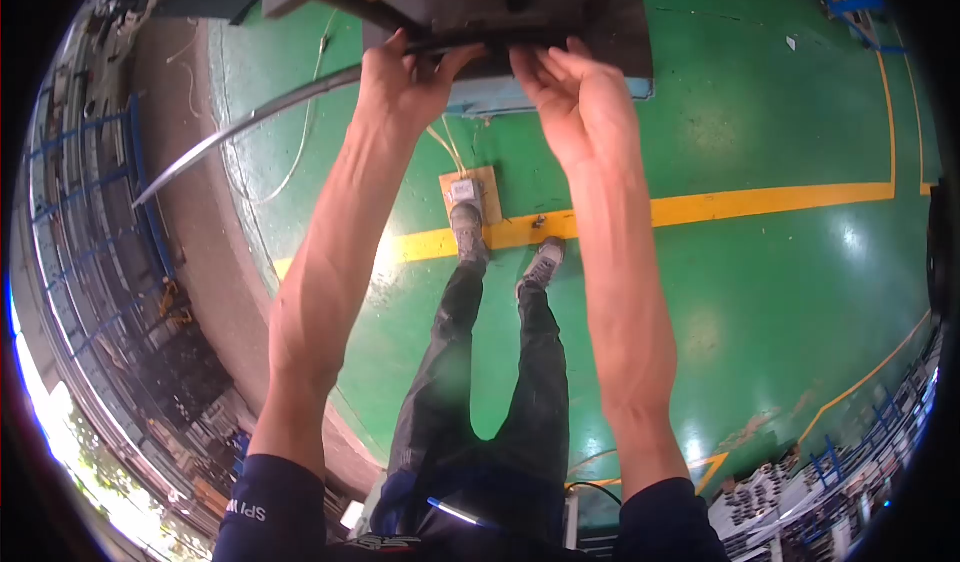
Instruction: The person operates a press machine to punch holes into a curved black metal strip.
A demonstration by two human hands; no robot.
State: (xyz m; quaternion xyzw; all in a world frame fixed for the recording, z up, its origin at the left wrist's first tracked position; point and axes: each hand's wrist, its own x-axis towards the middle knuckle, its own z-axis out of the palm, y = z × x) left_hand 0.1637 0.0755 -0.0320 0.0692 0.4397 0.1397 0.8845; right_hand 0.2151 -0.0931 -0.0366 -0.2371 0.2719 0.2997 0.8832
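A long, thin metal bar [250,117] runs from the lower left up to a dark machine [500,2] at the top. My left hand [400,82] is closed around the bar, thumb pointing right. Close to the machine, my right hand [585,102] has its fingers curled up at the darker end of the bar, palm partly showing. The fingertips of both hands are partly hidden against the dark metal. Below the hands, one shoe [467,227] rests at a foot pedal [462,190] on a wooden board [490,187].
Cables [440,142] run from the pedal toward the machine, and a pale hose [300,147] curves over the green floor [760,292]. A yellow line [740,205] crosses it. Racks with long metal stock [90,182] stand at left; more parts [770,502] lie at lower right.
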